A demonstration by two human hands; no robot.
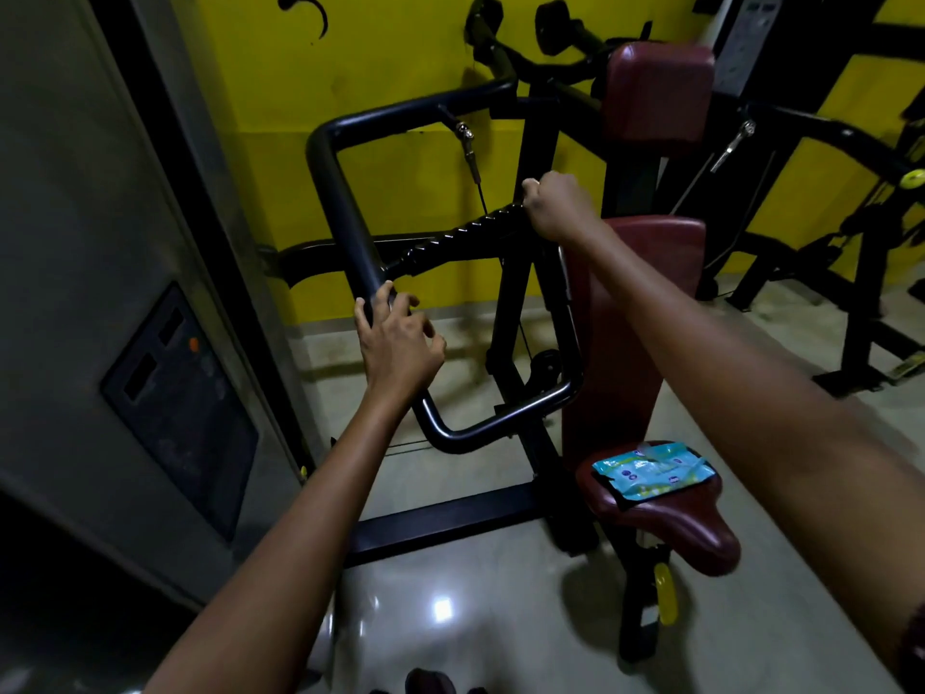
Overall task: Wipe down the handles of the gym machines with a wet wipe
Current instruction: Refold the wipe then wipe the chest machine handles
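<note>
A black gym machine has a bent tubular arm (334, 192) and a ribbed black handle (465, 231) running across it. My right hand (558, 205) grips the right end of the ribbed handle, and a small pale edge shows at its fingers; whether that is a wipe I cannot tell. My left hand (398, 343) holds the lower part of the tubular arm, fingers curled over it. A light blue pack of wet wipes (653, 469) lies on the maroon seat (675, 528).
A maroon back pad (613, 343) and head pad (658, 90) stand right of the handle. A grey cabinet with a dark panel (180, 408) is at the left. Another black machine frame (861, 273) stands at the far right by the yellow wall. The floor is glossy tile.
</note>
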